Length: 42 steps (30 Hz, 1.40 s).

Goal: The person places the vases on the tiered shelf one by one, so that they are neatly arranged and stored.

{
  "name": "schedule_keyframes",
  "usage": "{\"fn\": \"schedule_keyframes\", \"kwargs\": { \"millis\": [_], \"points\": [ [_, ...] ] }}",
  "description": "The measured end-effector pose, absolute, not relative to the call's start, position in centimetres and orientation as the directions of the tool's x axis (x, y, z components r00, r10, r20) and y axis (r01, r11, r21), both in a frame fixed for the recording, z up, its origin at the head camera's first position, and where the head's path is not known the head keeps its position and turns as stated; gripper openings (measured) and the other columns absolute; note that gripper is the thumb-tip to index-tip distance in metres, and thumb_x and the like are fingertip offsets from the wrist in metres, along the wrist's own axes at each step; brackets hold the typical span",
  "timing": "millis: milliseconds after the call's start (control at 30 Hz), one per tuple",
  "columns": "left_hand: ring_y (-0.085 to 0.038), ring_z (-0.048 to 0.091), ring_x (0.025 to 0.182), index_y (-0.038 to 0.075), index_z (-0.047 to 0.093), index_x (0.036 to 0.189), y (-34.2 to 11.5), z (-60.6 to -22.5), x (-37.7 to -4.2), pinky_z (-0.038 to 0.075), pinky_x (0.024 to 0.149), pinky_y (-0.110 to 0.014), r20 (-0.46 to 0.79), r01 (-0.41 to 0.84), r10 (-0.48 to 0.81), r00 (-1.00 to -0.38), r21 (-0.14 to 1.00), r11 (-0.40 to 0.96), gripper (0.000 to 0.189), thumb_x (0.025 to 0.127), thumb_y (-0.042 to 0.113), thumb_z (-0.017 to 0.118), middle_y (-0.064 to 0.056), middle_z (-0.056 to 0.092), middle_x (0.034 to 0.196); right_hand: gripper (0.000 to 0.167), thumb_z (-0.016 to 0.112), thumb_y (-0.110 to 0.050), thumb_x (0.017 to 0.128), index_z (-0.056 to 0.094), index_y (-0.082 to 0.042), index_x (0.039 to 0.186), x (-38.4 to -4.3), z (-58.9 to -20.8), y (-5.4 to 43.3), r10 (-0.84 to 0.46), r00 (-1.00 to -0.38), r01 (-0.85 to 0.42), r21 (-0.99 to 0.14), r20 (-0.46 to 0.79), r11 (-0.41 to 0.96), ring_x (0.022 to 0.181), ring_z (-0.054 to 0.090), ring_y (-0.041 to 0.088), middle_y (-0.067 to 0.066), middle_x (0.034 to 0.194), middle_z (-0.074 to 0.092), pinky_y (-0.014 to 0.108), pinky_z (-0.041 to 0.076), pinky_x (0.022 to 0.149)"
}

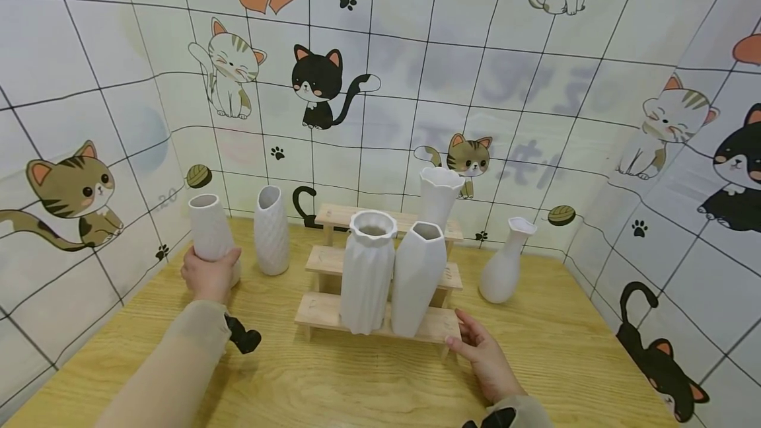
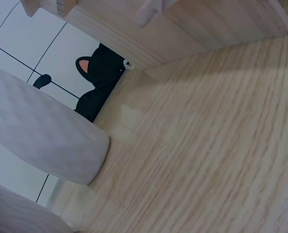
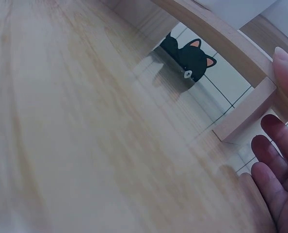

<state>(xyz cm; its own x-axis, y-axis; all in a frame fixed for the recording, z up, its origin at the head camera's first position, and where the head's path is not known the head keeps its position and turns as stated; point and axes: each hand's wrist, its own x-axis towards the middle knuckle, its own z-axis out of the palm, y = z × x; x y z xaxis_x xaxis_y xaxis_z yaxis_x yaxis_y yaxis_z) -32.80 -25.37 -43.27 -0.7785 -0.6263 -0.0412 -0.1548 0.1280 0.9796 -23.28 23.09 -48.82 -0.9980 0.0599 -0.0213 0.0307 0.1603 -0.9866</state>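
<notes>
While the left hand grips a white vase, the right hand kinda loosely pinches the wooden stand.

The step stand in the middle is pale wood, smooth and not shiny. The table top looks like wood too, but with some shine. The far-left vase looks like dull china, and the bumpy vase beside it has a criss-cross skin. At lower left, the sleeve is cloth.
</notes>
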Motion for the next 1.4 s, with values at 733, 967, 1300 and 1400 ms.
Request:
{"fn": "schedule_keyframes", "kwargs": {
  "millis": [733,967,1300,1400],
  "points": [
    [-0.038,0.036,0.133,0.004,0.020,0.150,-27.3,-43.7,-31.3,0.031,0.106,-0.055,0.037,-0.106,-0.614,-0.788,0.975,0.195,0.099,0.079,0.044,0.076,-0.020,0.032,0.149,0.070,0.071,-0.013,0.088,0.036,-0.005,0.148,-23.2,-48.5,22.7,0.041,-0.999,0.031,-0.991,-0.026,0.133,0.107,0.051,0.021,0.015,0.126,0.056,0.034,0.038,0.092],
    [-0.042,0.038,0.130,0.001,0.018,0.150,-27.9,-43.0,-29.7,0.034,0.102,-0.058,0.084,-0.076,-0.526,-0.846,0.958,0.276,0.102,0.080,0.050,0.073,-0.023,0.033,0.148,0.071,0.072,-0.014,0.088,0.036,-0.004,0.148,-23.2,-48.5,22.9,0.046,-0.999,0.031,-0.989,-0.025,0.145,0.107,0.051,0.021,0.015,0.126,0.056,0.034,0.039,0.091],
    [-0.038,0.043,0.124,0.000,0.021,0.149,-26.4,-40.7,-26.8,0.040,0.098,-0.056,0.117,-0.022,-0.404,-0.907,0.946,0.323,0.102,0.079,0.049,0.076,-0.024,0.039,0.142,0.069,0.071,-0.014,0.088,0.036,-0.004,0.147,-23.1,-48.8,23.1,0.050,-0.998,0.032,-0.990,-0.025,0.139,0.106,0.051,0.021,0.015,0.124,0.057,0.034,0.039,0.090],
    [-0.038,0.042,0.125,0.001,0.018,0.150,-25.4,-39.5,-25.6,0.040,0.097,-0.057,0.122,0.008,-0.363,-0.924,0.954,0.301,0.103,0.079,0.047,0.076,-0.024,0.038,0.142,0.069,0.071,-0.015,0.089,0.035,-0.004,0.147,-23.1,-48.8,23.1,0.049,-0.998,0.032,-0.989,-0.025,0.142,0.106,0.051,0.021,0.015,0.124,0.057,0.034,0.039,0.091]
  ]
}}
